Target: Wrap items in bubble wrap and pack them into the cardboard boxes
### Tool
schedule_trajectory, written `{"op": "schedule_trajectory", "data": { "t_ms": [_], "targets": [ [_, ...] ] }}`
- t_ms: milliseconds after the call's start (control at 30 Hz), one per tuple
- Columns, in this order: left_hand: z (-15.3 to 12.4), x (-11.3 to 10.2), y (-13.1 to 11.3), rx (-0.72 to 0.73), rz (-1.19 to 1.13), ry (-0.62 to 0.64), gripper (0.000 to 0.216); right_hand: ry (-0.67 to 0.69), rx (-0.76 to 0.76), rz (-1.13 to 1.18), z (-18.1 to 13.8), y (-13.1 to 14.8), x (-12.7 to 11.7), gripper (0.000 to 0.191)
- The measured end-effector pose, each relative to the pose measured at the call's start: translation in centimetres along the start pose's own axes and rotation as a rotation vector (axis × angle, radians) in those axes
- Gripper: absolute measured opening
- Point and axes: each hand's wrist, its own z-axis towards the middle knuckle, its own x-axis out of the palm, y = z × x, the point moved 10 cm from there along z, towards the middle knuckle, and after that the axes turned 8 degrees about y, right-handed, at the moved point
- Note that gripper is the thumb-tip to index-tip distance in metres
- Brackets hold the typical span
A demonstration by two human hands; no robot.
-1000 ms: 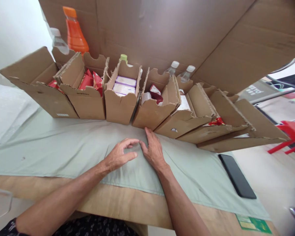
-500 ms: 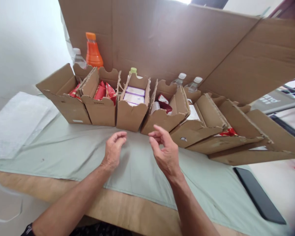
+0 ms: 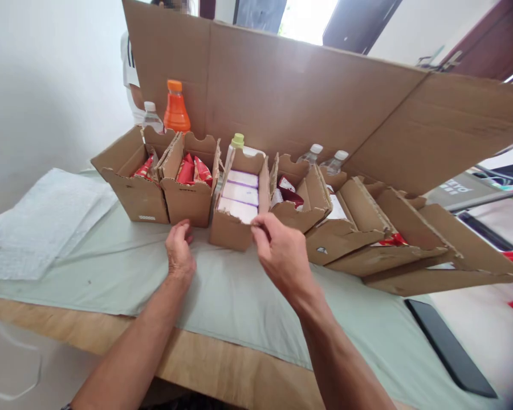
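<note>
In the middle of the row stands an open cardboard box (image 3: 229,232) holding several white packs with purple edges (image 3: 238,193). Its front right corner is pinched between the thumb and fingers of my right hand (image 3: 280,247). This box sits nearer to me than the box on its left. My left hand (image 3: 180,247) is low by the foot of that neighbouring box (image 3: 190,204), which contains red packets (image 3: 193,169). The left fingers are loosely bent with nothing seen in them; whether they touch the cardboard I cannot tell.
More open cardboard boxes (image 3: 346,242) lean to the right. Behind the row are an orange bottle (image 3: 176,111), clear bottles (image 3: 311,154) and a tall cardboard panel (image 3: 282,91). White sheets (image 3: 38,222) lie left, a black phone-like slab (image 3: 448,347) right. A person's sleeve (image 3: 129,60) shows behind.
My right hand has closed on the middle box's corner, and that box has slid forward from the row. The left hand has shifted left to the neighbouring box. The view has tilted up.
</note>
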Motion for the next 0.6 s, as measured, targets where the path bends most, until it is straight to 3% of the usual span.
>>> {"op": "schedule_trajectory", "data": {
  "t_ms": [100,200,300,367,467,600],
  "targets": [
    [0.6,-0.4,-0.3,0.012,-0.028,-0.008,0.036,-0.025,-0.155,0.036,-6.7,1.6,-2.4,0.017],
    [0.3,0.2,-0.7,0.019,-0.031,0.021,0.035,-0.044,-0.179,0.063,-13.1,0.1,-5.8,0.011],
    [-1.7,1.5,-1.2,-0.002,-0.025,0.105,0.037,-0.164,0.035,0.082,-18.3,-5.1,-9.5,0.01],
    [-3.9,1.9,-1.5,-0.035,-0.019,0.176,0.038,-0.286,0.24,0.157,-21.9,-9.4,-11.1,0.029],
    [-8.2,0.7,-2.1,-0.057,0.01,0.269,0.04,-0.298,0.367,0.372,-26.6,-13.5,-9.3,0.063],
    [-14.5,-1.9,-1.5,-0.027,0.112,0.478,0.042,-0.025,0.354,0.396,-29.6,-13.9,-1.6,0.063]
  ]
}}
